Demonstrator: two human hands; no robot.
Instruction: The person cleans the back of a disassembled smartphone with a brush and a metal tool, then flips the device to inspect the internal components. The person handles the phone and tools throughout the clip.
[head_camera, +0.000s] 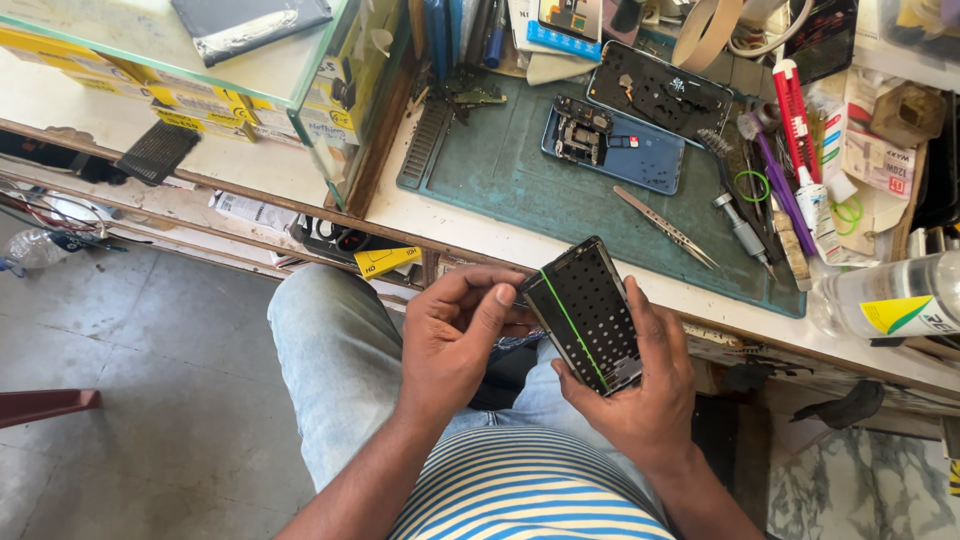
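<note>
counter (480, 225): white top, beyond the fingers, crowded with parts and tools
mat (520, 185): green work mat on the counter, well above both hands
bottle (890, 300): clear plastic, lying on its side, far right of the fingers
blue phone (625, 150): back open, board exposed, flat on the mat, well apart from the hands
dark back cover (660, 90): lies just past the blue phone, touching the mat's far edge
right hand (640, 385): cradles the phone frame from below and from the right; fingers wrapped along its right edge, thumb on the lower face
left hand (455, 335): at the frame's left edge; thumb (497, 305) and fingers pressed together, pinching the upper left corner
phone frame (585, 315): dark panel with rows of small dots and a green stripe down its length; held between both hands over the lap, tilted, below the counter edge
tweezers (665, 228): metal, lying on the mat, up and right of the fingers, not touched
screwdriver (742, 232): small, grey handle, just right of the tweezers
brushes (770, 175): purple and dark handles, right end of the mat
yellow box (388, 260): small, on a shelf under the counter, just up and left of the left fingers
</note>
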